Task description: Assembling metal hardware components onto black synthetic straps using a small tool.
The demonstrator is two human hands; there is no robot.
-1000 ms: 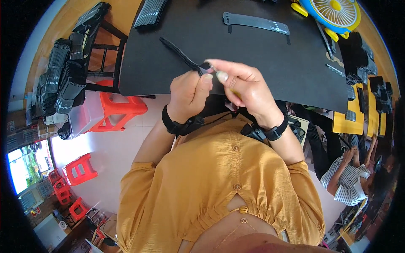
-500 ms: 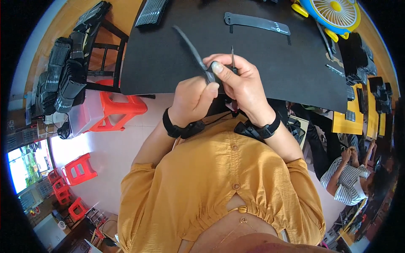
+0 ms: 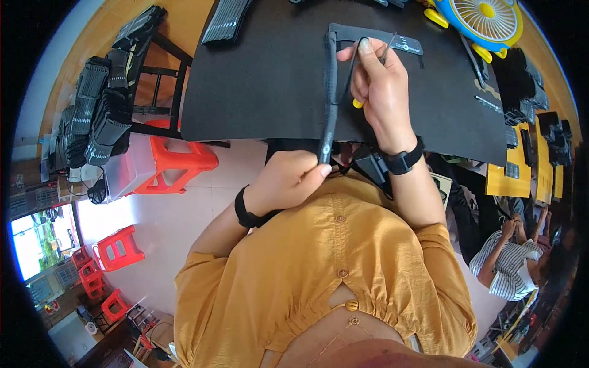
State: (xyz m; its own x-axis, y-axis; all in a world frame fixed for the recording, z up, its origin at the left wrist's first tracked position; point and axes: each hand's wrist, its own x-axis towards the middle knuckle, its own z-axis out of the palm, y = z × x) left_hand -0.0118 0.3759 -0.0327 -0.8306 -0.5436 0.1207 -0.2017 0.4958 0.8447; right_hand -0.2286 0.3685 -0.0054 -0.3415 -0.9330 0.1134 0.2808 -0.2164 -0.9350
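1. Dark strap [image 3: 332, 92], seen nearly edge-on: its long axis runs near to far, over the front edge of the black table [image 3: 257, 92].
2. Left hand [image 3: 285, 178]: thumb and fingers pinched on the strap's near end; the strap extends far from it.
3. Right hand [image 3: 383, 83]: farther off, right of the strap, pinching a thin black strip [image 3: 350, 70] that meets the strap near mid-length; it also holds a yellow-handled tool [image 3: 358, 103].

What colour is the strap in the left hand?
The strap is dark grey; see the head view.
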